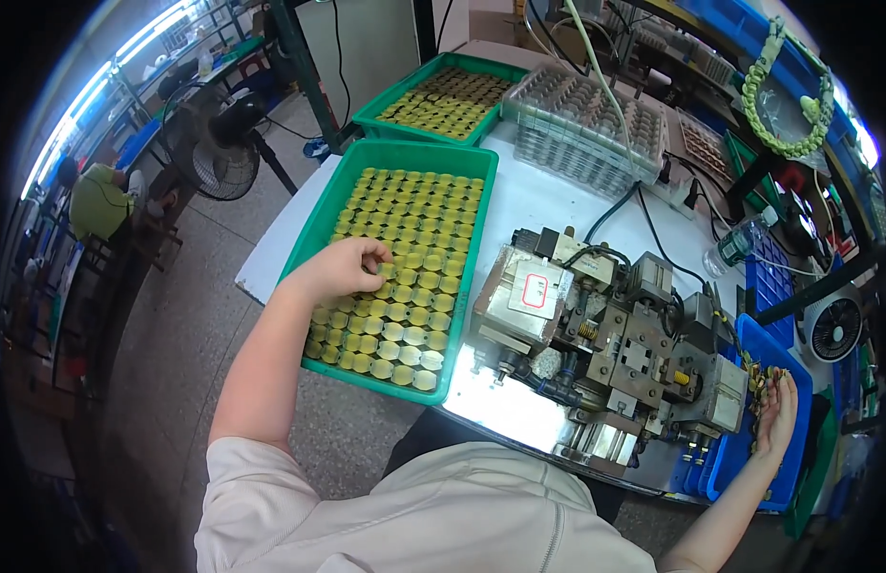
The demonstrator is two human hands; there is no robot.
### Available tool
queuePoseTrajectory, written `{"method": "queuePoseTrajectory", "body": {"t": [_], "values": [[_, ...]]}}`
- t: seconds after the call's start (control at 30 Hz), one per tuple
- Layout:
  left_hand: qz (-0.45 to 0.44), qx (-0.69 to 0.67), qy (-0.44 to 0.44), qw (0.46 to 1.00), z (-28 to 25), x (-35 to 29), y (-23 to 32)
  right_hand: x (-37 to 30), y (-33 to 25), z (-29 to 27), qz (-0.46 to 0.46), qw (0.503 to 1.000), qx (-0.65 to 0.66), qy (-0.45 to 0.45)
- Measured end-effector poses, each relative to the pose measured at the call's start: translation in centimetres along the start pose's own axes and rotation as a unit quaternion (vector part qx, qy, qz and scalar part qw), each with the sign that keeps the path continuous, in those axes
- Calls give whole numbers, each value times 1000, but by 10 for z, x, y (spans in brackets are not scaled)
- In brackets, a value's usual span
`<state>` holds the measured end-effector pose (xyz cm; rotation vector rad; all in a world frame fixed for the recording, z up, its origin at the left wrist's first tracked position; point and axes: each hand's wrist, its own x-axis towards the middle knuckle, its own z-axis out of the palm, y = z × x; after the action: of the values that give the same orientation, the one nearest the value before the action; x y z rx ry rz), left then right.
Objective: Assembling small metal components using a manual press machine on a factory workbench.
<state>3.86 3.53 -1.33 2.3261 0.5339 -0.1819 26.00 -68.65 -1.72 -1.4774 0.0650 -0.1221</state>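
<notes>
The yellow pieces are lying in the green tray, at the left of the machine. I am judging them to be light and stiff, probably thin metal. Their smooth faces may be a little slippery to dry fingertips, and a careless push could disturb the neighbours, because they are sitting so closely. The good place for taking hold is seeming to be the edge, with thumb and first finger, because the flat face is offering little grip.

In look, the pieces are rounded and flat, and they are standing in straight rows with dark gaps between. Most are showing a dull yellow; those at the near end are shining paler under the light.

The left hand is hovering low over the rows, or touching them, with thumb and finger curled near each other; whether a piece is between them, I cannot tell. The right hand is resting in the blue bin, well apart from the left, its fingers rather straight beside small gold parts. Whether it is holding some of these, I cannot tell either.
</notes>
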Motion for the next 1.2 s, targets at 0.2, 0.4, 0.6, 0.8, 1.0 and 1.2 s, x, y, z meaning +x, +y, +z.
{"method": "queuePoseTrajectory", "body": {"t": [0.2,0.4,0.6,0.8,1.0,1.2], "values": [[-2,-12,-28,1000,-2,5,-4,-2,1,2,3,1000,4,-11],[-33,6,-47,998,-7,0,15,-4,1,6,4,1000,-4,-7],[-32,80,-29,996,-7,-5,27,-3,1,8,11,1000,-14,-17],[12,183,-11,983,-3,-3,28,-6,-1,12,10,1000,-14,-15],[29,217,-14,976,-1,2,31,-5,0,11,7,1000,-24,-12],[-1,185,-34,982,-4,1,36,-8,-3,15,9,999,-34,-4]]}}
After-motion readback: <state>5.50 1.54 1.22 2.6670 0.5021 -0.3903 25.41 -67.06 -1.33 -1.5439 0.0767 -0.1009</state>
